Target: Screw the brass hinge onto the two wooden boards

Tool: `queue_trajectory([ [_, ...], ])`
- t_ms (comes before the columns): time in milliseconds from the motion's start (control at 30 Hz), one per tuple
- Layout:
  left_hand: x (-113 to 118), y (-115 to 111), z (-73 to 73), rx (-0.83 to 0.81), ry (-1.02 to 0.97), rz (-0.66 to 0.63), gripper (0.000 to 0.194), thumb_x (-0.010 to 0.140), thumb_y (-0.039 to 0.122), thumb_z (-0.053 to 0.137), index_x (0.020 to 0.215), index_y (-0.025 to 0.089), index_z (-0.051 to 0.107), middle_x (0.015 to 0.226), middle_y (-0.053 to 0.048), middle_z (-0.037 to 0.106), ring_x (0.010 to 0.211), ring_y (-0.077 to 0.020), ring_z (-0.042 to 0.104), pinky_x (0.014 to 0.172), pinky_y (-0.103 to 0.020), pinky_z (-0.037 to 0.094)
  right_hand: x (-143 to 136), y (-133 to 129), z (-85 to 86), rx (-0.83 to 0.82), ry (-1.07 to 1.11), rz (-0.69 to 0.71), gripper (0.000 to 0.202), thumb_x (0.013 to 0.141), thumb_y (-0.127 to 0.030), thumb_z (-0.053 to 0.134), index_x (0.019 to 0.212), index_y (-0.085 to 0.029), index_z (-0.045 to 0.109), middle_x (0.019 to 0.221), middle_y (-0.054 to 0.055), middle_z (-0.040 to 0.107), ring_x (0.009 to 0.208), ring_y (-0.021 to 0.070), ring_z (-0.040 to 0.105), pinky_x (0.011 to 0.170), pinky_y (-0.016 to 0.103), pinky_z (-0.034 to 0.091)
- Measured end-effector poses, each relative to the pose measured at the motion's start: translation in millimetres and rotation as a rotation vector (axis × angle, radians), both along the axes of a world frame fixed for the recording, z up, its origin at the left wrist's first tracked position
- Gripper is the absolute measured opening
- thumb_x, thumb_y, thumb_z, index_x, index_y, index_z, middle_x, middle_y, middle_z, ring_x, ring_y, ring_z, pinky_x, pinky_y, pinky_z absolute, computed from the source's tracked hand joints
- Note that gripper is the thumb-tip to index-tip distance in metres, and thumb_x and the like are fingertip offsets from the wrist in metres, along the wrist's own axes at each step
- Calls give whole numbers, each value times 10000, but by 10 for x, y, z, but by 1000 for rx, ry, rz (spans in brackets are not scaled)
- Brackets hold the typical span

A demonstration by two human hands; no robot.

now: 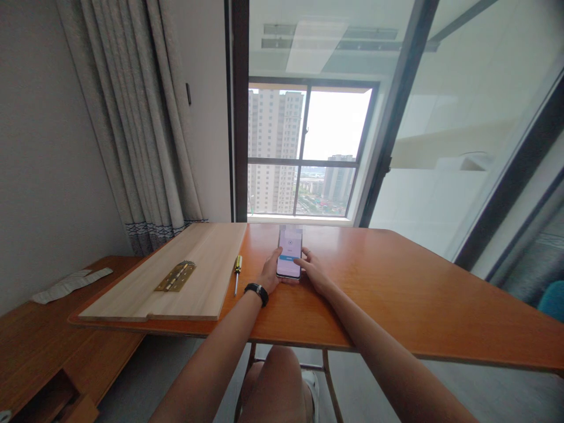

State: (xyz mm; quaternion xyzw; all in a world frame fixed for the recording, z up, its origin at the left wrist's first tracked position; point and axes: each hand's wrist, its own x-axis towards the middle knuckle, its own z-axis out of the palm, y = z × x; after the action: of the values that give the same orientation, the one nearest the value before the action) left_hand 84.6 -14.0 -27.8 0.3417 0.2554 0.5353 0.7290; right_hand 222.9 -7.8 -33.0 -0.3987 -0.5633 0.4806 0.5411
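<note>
A smartphone point(289, 249) with a lit screen is held upright over the table, its face toward me. My left hand point(271, 271) grips its left edge, a dark band round the wrist. On the other side my right hand point(314, 271) has its fingers at the phone's right edge, and its thumb touches the screen near a blue button. Left of my hands lies a screwdriver point(238, 270) with a yellow and black handle. Beyond it, a brass hinge point(177, 277) rests on pale wooden boards point(207, 252), with small screws along its far edge.
The orange-brown table point(396, 288) extends to the right. A lower wooden cabinet point(26, 341) with a crumpled pale strip point(73, 285) on it stands at the left. Grey curtains point(136, 117) hang behind, and a glass door frame point(240, 117) borders the table's far side.
</note>
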Motion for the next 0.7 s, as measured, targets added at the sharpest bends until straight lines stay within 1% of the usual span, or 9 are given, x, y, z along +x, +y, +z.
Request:
queue_trajectory([
  [167, -3, -6, -1, 11, 10, -7, 496, 933, 435, 518, 1313, 119, 557, 1040, -167, 731, 822, -269, 728, 638, -380, 613, -6, -10, -24, 15, -1, -7, 393, 732, -382, 625, 1095, -241, 569, 843, 24, 735, 700, 215, 694, 520, 284, 522],
  [267, 4, -11, 1, 18, 18, 1, 466, 931, 398, 528, 1316, 136, 557, 1038, -154, 734, 813, -259, 729, 642, -375, 614, -15, -11, -23, 45, -9, -32, 403, 748, -428, 621, 1098, -235, 574, 821, 20, 719, 672, 201, 676, 509, 266, 500],
  [367, 23, -13, -3, 26, 23, 41, 442, 927, 359, 540, 1316, 149, 557, 1026, -141, 740, 805, -245, 731, 648, -357, 614, -15, 0, -11, 108, -15, -66, 371, 744, -454, 620, 1031, -221, 596, 804, 11, 698, 661, 175, 636, 513, 245, 470],
  [533, 35, -5, -23, 23, 24, 64, 459, 913, 397, 568, 1286, 130, 578, 987, -141, 744, 795, -247, 733, 643, -352, 617, 16, 36, -15, 193, -40, -119, 317, 746, -475, 610, 892, -195, 621, 734, -5, 650, 608, 142, 532, 479, 228, 383],
  [633, 24, -2, -34, 33, 35, 48, 470, 887, 407, 611, 1273, 140, 587, 972, -134, 747, 779, -250, 736, 648, -359, 619, 33, 51, -27, 221, -52, -147, 310, 761, -485, 595, 855, -191, 630, 703, -10, 635, 603, 145, 512, 498, 242, 378],
  [700, 21, -8, -37, 49, 49, 32, 481, 884, 416, 612, 1279, 142, 584, 981, -135, 746, 781, -249, 735, 650, -358, 620, 33, 51, -26, 239, -52, -169, 307, 778, -487, 574, 836, -192, 634, 709, -4, 643, 622, 156, 523, 527, 255, 397],
])
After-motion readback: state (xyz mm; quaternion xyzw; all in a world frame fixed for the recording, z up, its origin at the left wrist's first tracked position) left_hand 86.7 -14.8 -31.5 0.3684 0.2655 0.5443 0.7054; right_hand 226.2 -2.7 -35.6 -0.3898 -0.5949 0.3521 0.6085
